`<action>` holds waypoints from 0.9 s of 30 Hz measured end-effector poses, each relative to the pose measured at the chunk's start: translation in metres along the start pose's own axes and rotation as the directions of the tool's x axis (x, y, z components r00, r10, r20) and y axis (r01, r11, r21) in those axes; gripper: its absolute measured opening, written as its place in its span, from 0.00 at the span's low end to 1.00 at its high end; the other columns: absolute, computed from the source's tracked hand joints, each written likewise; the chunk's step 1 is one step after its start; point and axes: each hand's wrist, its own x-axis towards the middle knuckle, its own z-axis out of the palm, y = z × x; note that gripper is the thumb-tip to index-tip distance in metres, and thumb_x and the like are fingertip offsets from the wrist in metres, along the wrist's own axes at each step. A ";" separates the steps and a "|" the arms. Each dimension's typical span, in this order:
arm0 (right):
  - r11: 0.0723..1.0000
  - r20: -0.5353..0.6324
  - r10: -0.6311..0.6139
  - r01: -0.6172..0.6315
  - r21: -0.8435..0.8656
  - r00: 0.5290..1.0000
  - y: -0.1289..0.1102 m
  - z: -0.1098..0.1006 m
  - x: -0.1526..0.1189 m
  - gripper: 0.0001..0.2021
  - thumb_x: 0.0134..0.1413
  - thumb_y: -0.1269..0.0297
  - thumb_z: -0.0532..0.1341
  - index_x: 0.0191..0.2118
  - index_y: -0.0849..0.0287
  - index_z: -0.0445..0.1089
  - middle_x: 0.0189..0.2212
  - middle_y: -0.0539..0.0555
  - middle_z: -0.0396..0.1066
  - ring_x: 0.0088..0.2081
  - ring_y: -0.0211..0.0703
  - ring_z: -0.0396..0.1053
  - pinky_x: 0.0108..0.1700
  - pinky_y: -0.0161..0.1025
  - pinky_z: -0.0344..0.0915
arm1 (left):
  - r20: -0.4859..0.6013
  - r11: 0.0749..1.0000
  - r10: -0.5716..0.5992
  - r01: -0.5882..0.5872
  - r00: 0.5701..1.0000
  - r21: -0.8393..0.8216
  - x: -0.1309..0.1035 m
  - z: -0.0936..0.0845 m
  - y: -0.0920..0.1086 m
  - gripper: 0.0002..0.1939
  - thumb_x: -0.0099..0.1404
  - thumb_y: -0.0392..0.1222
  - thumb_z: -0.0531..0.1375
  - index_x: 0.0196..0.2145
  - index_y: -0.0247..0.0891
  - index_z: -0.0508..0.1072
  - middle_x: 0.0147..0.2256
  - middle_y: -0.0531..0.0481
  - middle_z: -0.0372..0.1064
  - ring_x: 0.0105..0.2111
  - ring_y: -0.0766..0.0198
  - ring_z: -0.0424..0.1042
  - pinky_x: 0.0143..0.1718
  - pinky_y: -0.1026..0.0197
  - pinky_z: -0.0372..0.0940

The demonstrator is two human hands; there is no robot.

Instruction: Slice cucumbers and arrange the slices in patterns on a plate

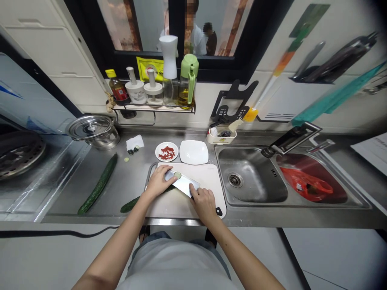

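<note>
A cleaver [183,185] lies aslant over the white cutting board [208,173], its broad blade face up. My right hand [205,204] is closed around its handle, index finger laid along the blade. At the blade's far left end my left hand [159,181] is closed, thumb against the face and fingers over the upper edge. A pale round cucumber slice [177,175] clings to the blade beside that thumb. Under the left wrist runs a cucumber [129,205], one end past the board's left side; the blade and hand hide part of it.
Another cucumber [98,185] lies on the left counter. Behind the board stand a plate of small red pieces [167,152] and a white plate [194,152]. Cucumber ends lie by a white paper [134,142]. A lidded pot [96,131] is back left; a sink [252,177] adjoins the right.
</note>
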 end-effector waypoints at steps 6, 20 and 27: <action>0.996 -0.019 -0.083 0.082 -0.031 0.996 0.005 0.004 -0.005 0.24 0.60 0.70 0.51 0.63 0.58 0.58 0.37 0.61 0.69 0.39 0.48 0.62 0.43 0.44 0.51 | 0.215 0.999 0.015 -0.022 0.976 0.030 0.015 -0.003 -0.001 0.16 0.56 0.51 0.63 0.39 0.41 0.74 0.41 0.49 0.72 0.42 0.57 0.69 0.46 0.56 0.63; 0.979 -0.332 -0.192 0.158 -0.127 0.924 0.021 0.028 -0.010 0.21 0.52 0.71 0.60 0.54 0.58 0.67 0.28 0.54 0.67 0.31 0.42 0.60 0.37 0.40 0.48 | 0.139 0.935 -0.157 0.193 0.978 -0.298 0.027 0.005 -0.016 0.09 0.52 0.46 0.62 0.27 0.36 0.74 0.30 0.51 0.73 0.32 0.64 0.70 0.37 0.64 0.63; 0.992 -0.264 -0.111 0.092 -0.081 0.958 0.032 0.030 -0.016 0.18 0.57 0.65 0.56 0.53 0.60 0.68 0.28 0.55 0.70 0.31 0.42 0.63 0.38 0.40 0.48 | -0.051 0.825 -0.548 0.529 0.835 -0.196 0.029 0.012 -0.057 0.10 0.52 0.46 0.62 0.29 0.37 0.73 0.26 0.52 0.72 0.25 0.67 0.68 0.29 0.67 0.60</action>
